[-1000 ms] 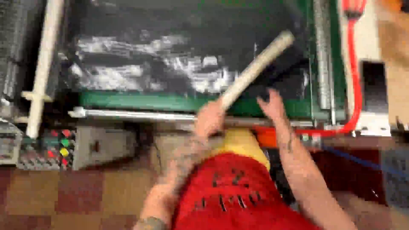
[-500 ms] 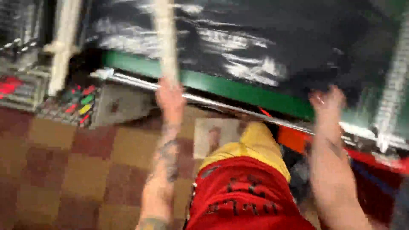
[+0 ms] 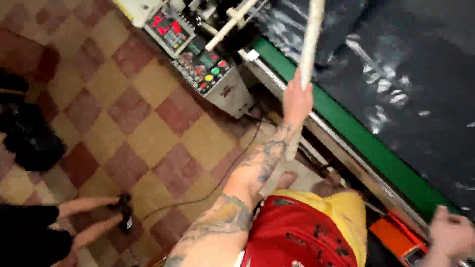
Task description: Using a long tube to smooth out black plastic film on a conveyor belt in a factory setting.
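Head view is looking down at a floor (image 3: pixel 123 123) of red and yellow squares, like a checkerboard. A big machine is standing along the right side. Its bench (image 3: pixel 420 84) is covered with a shiny black sheet that is showing white glints, and a green edge (image 3: pixel 366 143) is running along the side of it. A grey control box (image 3: pixel 208 69) with red, green and yellow buttons is sitting at the near corner, and a thin black cord (image 3: pixel 217 183) is lying on the floor below it. At the lower left, another person's arm (image 3: pixel 86 205) is reaching across the floor to a small dark thing.

The left hand (image 3: pixel 297 101) is wrapping its grip tight around a long pale stick (image 3: pixel 309 44). The stick is looking smooth, round and cream-white. It is pointing up over the black sheet, and its low end is poking out under the hand.

The right hand (image 3: pixel 450 232) is hanging at the lower right, near the green edge. It is blurry, so I cannot tell if its grip is loose or tight.
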